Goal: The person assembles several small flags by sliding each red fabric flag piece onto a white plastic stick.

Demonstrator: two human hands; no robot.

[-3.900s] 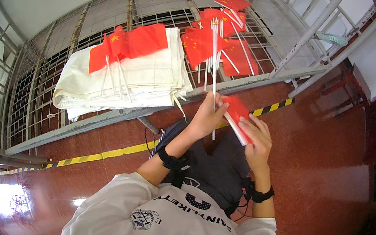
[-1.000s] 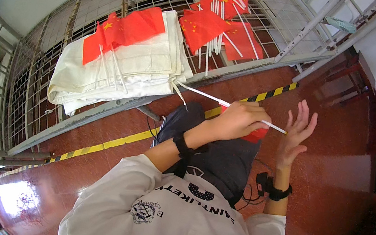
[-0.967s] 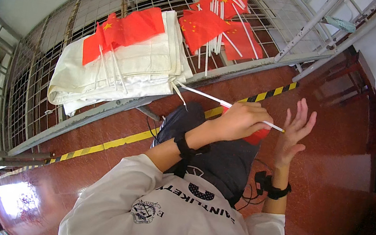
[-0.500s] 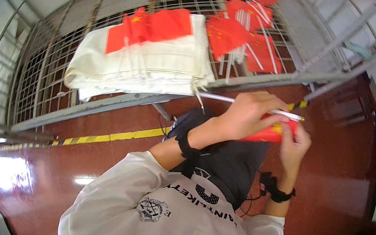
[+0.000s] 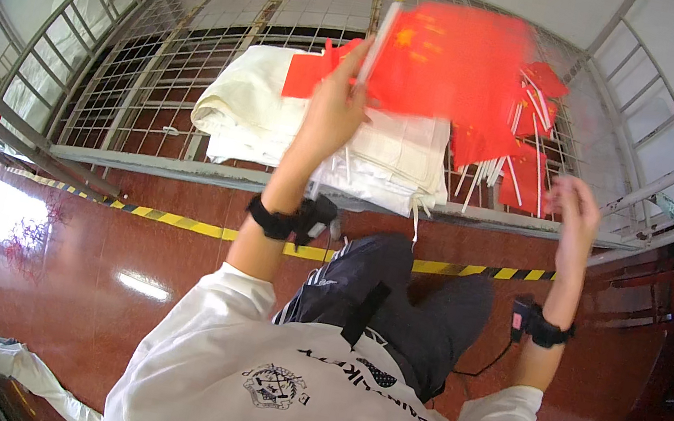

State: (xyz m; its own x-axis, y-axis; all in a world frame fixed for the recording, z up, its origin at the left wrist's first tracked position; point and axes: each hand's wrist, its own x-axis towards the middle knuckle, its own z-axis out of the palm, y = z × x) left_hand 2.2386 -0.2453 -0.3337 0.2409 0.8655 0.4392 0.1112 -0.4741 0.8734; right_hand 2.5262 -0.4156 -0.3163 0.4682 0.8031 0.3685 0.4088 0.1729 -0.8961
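Note:
My left hand (image 5: pixel 333 120) is closed round the white stick of a small red flag (image 5: pixel 453 64) with yellow stars. The flag is spread out to the right of its stick, held up over a folded white cloth (image 5: pixel 396 158). Behind my left hand, part of another red flag (image 5: pixel 301 78) lies on the cloth. My right hand (image 5: pixel 576 212) is raised at the right, by the frame's front rail, holding nothing, with its fingers apart and loosely bent. Nearest to it is a pile of small red flags (image 5: pixel 524 180) with white sticks, partly hidden by the raised flag.
The cloth and flags rest on a metal bed frame (image 5: pixel 134 84) with a wire mesh base. Its front rail (image 5: pixel 252 179) runs across before me, with barred ends at both sides. Yellow-and-black tape (image 5: pixel 173 220) marks the red floor. Wrist bands with small devices sit on both forearms.
The flag, bunched between both hands at the right, is now unfurled in my left hand, which has moved up and left. My right hand has let go. The view has turned.

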